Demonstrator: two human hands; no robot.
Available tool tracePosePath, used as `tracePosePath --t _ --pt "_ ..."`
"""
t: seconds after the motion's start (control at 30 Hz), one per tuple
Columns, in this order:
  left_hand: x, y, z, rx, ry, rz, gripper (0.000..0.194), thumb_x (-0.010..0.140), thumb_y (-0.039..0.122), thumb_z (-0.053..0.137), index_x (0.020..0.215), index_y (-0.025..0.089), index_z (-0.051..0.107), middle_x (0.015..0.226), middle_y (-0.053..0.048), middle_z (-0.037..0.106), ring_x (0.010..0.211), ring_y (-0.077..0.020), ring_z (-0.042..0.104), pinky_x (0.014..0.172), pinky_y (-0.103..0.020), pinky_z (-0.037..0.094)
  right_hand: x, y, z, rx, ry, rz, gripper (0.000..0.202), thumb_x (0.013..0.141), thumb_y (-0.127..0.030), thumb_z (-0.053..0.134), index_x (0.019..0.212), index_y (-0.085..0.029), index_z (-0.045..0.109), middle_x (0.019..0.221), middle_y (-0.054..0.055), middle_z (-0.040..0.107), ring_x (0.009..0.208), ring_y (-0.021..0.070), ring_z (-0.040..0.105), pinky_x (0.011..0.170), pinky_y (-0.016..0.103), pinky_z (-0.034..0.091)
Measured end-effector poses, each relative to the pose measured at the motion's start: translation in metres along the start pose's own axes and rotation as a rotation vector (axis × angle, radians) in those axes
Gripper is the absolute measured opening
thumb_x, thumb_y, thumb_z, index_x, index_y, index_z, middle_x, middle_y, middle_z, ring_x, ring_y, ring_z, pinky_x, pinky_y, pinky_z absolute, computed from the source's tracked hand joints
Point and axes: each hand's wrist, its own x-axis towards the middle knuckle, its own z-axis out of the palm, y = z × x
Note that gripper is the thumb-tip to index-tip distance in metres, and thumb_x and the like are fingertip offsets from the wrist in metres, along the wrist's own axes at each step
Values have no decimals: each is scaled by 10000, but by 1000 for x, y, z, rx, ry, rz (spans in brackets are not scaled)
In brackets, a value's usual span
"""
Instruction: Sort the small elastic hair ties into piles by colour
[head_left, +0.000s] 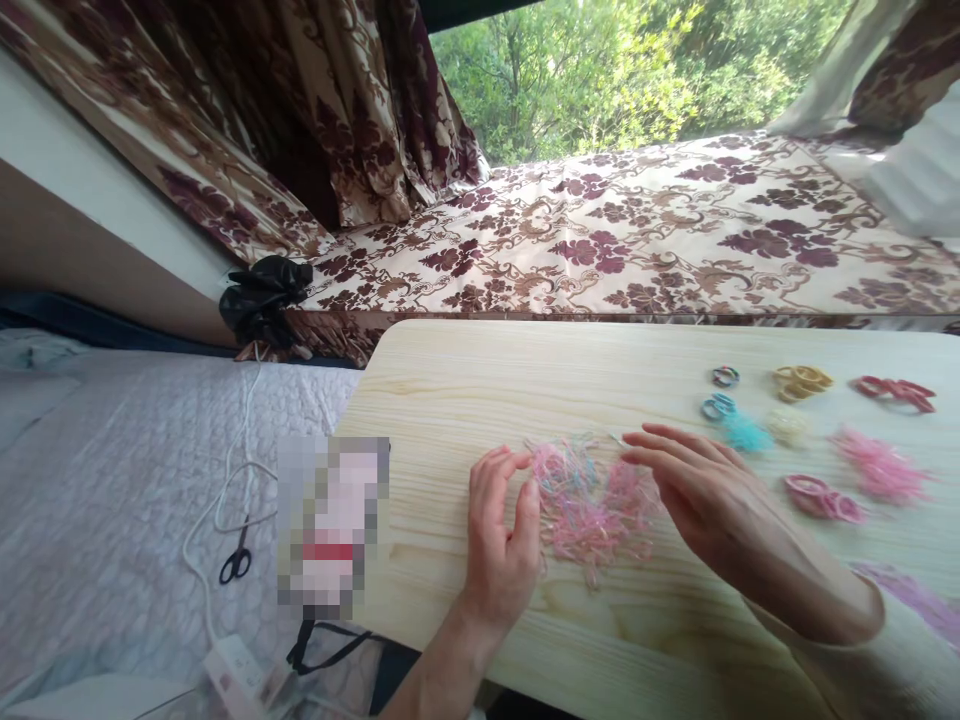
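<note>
A loose heap of thin, small bands, mostly pink with some pale blue, (592, 500) lies on the light wooden table (450, 400). My left hand (501, 520) is at the heap's left edge, fingers slightly bent and thumb apart, with nothing visible in it. Over the right edge of the heap is my right hand (694, 490), its fingers stretched out and somewhat blurred. A thin pale strand shows by its fingertips; I cannot tell whether they touch it.
Sorted by colour at the right are yellow hair ties (802, 381), red hair ties (894, 392), pink hair ties (823, 498), a turquoise pile (746, 433) and a pink pile (881, 465). Scissors (236, 565) and a power strip (234, 672) lie on the bed at left.
</note>
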Motion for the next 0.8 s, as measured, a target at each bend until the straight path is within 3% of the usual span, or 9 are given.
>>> tracePosePath --t 0.33,0.53,0.8 --pt "0 1 -1 1 6 -2 219 957 189 489 1132 240 611 1153 -55 657 1224 -198 541 1087 -384 423 17 10 9 10 -25 228 236 934 -300 518 831 -197 704 846 38 693 685 171 632 638 315 449" --pt "1 1 0 1 8 3 221 956 189 488 1134 239 609 1144 -57 659 1214 -203 547 1082 -393 427 15 9 13 14 -105 309 205 894 -308 556 787 -213 704 816 24 677 656 152 599 606 294 399" --pt "-1 0 0 -10 -4 -11 214 966 206 479 1138 229 604 1144 -72 655 1231 -211 532 1093 -423 420 17 5 15 20 -120 305 322 948 -274 440 751 -198 683 800 51 654 721 170 612 675 300 427"
